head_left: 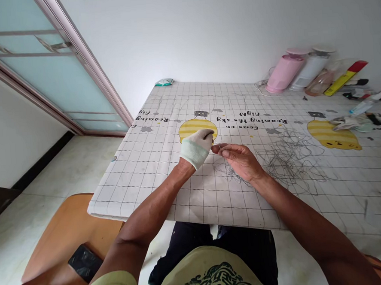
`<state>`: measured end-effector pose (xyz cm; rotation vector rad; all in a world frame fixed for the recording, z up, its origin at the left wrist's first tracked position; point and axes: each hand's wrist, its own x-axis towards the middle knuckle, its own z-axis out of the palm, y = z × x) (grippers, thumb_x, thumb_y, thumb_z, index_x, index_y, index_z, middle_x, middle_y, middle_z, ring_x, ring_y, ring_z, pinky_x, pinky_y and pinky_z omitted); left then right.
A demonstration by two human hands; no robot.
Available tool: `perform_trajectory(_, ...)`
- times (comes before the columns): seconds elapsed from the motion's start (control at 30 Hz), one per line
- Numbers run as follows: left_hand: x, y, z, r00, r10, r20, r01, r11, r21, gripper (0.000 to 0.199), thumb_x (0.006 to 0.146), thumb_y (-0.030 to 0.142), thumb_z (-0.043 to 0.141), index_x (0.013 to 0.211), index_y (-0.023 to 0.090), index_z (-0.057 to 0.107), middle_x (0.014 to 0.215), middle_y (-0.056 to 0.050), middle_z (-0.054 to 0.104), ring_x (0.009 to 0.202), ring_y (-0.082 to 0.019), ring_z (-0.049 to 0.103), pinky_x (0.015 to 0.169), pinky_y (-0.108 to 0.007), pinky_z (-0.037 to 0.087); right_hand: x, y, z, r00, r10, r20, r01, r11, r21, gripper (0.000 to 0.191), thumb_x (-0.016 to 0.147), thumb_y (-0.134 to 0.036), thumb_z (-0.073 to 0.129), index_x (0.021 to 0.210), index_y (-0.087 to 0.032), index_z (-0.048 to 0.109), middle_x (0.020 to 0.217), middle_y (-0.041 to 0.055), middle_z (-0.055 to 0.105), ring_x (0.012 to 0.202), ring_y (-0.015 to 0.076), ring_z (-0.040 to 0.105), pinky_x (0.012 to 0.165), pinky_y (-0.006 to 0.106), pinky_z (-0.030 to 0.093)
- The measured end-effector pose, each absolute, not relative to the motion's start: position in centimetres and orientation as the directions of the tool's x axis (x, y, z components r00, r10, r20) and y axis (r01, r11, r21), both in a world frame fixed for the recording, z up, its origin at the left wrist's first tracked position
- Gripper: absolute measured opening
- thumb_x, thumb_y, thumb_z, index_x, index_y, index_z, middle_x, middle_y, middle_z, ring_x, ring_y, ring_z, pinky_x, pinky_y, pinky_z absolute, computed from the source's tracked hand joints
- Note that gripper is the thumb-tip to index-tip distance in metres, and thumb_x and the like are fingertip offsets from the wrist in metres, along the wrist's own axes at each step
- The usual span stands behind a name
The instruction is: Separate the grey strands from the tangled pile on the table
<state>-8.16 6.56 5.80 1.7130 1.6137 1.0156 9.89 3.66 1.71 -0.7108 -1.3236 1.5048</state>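
My left hand (197, 147), in a white and pale green work glove, is closed with its thumb over the curled fingers. What it holds, if anything, is hidden. Close by on its right, my bare right hand (238, 157) pinches a thin wire (220, 146) between thumb and fingers, just above the tabletop. A loose tangle of fine grey wire (286, 160) spreads over the cloth beyond and to the right of my right hand. Both hands are over the checked tablecloth (147, 175), near a printed yellow striped bear (189, 127).
At the back right stand a pink cylinder (285, 74), a white cylinder (312, 71), a bottle (319, 83) and a yellow-red box (344, 79). Another glove (353, 123) lies at the right. A small green packet (164, 82) rests at the far left corner. A phone (84, 261) lies on the wooden chair (63, 236).
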Motion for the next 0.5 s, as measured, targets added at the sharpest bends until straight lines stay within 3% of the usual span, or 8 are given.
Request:
perform_trajectory(0.1, -8.3, 6.8, 5.7, 0.011, 0.995, 0.103, 0.497, -0.094, 0.862, 0.031, 0.101, 0.021, 0.052, 0.113, 0.026, 0.081, 0.097, 0.001, 0.082, 0.095, -0.018, 0.076, 0.092, -0.03, 0.058, 9.6, 3.2, 2.2, -0.352, 0.923, 0.154, -0.25, 0.066, -0.966, 0.019, 0.091, -0.047, 0.081, 0.092, -0.028, 0.081, 0.107, 0.0059, 0.081, 0.12, 0.0287, 0.071, 0.118, 0.055, 0.045)
perform_trajectory(0.27, -8.6, 7.1, 5.5, 0.033, 0.993, 0.115, 0.505, -0.115, 0.855, 0.029, 0.102, 0.026, 0.054, 0.114, 0.027, 0.081, 0.098, 0.001, 0.082, 0.091, -0.016, 0.076, 0.09, -0.028, 0.058, 10.0, 3.1, 2.4, -0.39, 0.915, 0.106, -0.215, 0.021, -0.976, 0.026, 0.089, -0.05, 0.082, 0.088, -0.024, 0.077, 0.084, 0.0058, 0.077, 0.091, 0.0264, 0.075, 0.099, 0.051, 0.057)
perform_trajectory(0.37, -9.1, 7.2, 5.2, 0.067, 0.976, 0.208, 0.583, -0.208, 0.785, 0.028, 0.102, 0.025, 0.056, 0.113, 0.028, 0.081, 0.107, 0.0, 0.082, 0.1, -0.017, 0.075, 0.095, -0.029, 0.057, 10.6, 3.4, 2.4, -0.466, 0.884, 0.025, -0.196, -0.076, -0.978, 0.024, 0.091, -0.044, 0.082, 0.086, -0.022, 0.076, 0.078, 0.0029, 0.073, 0.073, 0.0194, 0.069, 0.091, 0.046, 0.059)
perform_trajectory(0.5, -9.8, 7.4, 4.4, 0.188, 0.925, 0.33, 0.688, -0.364, 0.628, 0.029, 0.104, 0.026, 0.054, 0.112, 0.029, 0.081, 0.111, -0.002, 0.081, 0.106, -0.019, 0.072, 0.096, -0.03, 0.054, 11.4, 3.9, 2.0, -0.533, 0.84, -0.105, -0.132, -0.205, -0.97, 0.023, 0.089, -0.04, 0.085, 0.083, -0.02, 0.076, 0.072, 0.0002, 0.069, 0.065, 0.0141, 0.064, 0.085, 0.039, 0.059)
